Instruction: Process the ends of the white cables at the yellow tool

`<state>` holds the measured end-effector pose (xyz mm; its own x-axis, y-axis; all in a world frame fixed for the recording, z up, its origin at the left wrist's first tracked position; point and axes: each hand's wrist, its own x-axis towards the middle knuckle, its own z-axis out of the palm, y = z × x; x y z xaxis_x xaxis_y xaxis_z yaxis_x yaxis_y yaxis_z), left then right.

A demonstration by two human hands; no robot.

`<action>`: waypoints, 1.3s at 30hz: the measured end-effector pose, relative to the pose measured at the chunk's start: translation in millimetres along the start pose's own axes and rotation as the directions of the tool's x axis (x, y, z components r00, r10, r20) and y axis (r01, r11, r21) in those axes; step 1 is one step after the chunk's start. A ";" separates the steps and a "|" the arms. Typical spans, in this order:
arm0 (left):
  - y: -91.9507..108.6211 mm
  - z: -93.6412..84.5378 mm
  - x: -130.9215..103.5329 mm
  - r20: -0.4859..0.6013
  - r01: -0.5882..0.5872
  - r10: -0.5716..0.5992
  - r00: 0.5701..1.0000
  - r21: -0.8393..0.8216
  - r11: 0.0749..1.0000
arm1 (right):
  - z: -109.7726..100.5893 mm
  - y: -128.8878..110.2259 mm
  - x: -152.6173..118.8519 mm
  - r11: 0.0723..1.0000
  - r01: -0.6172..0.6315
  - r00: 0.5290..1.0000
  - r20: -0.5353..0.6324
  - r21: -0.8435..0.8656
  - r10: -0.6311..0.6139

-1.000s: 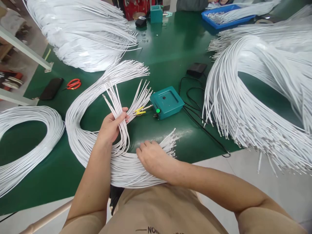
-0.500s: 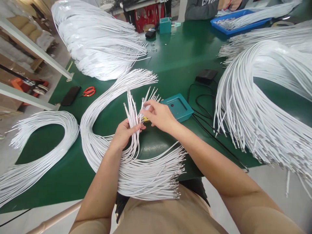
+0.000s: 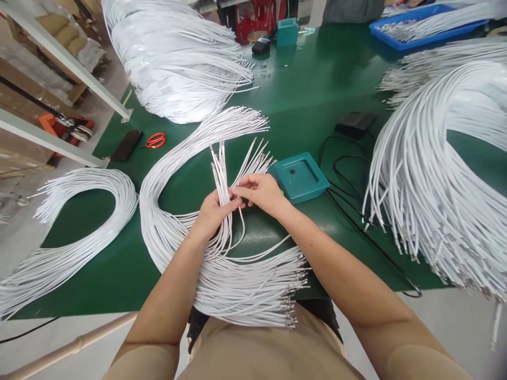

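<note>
My left hand point(image 3: 214, 215) is closed around a small bunch of white cables point(image 3: 222, 177), whose metal-tipped ends point up and away from me. Close beside it, my right hand point(image 3: 261, 194) pinches a single white cable point(image 3: 242, 224) that loops down below the fingers; its tip is hard to make out. Beyond the right hand lies another fan of cable ends point(image 3: 255, 158). A large curved bundle of white cables point(image 3: 245, 290) spreads under my forearms, with its terminal ends toward the right. Just right of my right hand sits a teal box with a recessed top point(image 3: 303, 177).
Red scissors point(image 3: 155, 140) and a black phone point(image 3: 127, 146) lie at the left. More white cable bundles rest far left point(image 3: 91, 232), at the back point(image 3: 178, 58) and right point(image 3: 428, 174). A black pedal-like block point(image 3: 356, 124) with cords and a blue tray point(image 3: 428, 34) lie farther right.
My right hand has come down and closer to the left hand, its fingers now closed on one cable. The view has shifted slightly, so things appear farther right.
</note>
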<state>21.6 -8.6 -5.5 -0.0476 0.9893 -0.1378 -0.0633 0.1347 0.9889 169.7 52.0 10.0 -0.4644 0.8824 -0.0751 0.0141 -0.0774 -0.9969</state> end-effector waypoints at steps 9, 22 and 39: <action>0.1 -1.9 -1.8 -0.043 -0.001 0.004 0.999 0.075 0.997 | -0.7 -0.4 -9.3 0.991 0.006 1.000 -0.012 0.133 -0.004; 2.2 7.9 -6.2 0.004 -0.079 0.079 0.997 -0.038 0.996 | -2.0 -1.8 -9.8 0.873 -0.213 0.973 0.172 0.438 0.151; 6.8 2.2 -7.1 -0.051 -0.113 0.117 0.992 0.066 0.991 | -4.8 1.5 -10.6 0.826 -0.247 0.957 0.264 0.506 0.123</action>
<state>23.7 -14.6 2.3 -0.1050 0.9942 -0.0242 0.0086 0.0253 0.9996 178.9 44.7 9.2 -0.6765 0.7118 -0.1886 -0.3222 -0.5165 -0.7934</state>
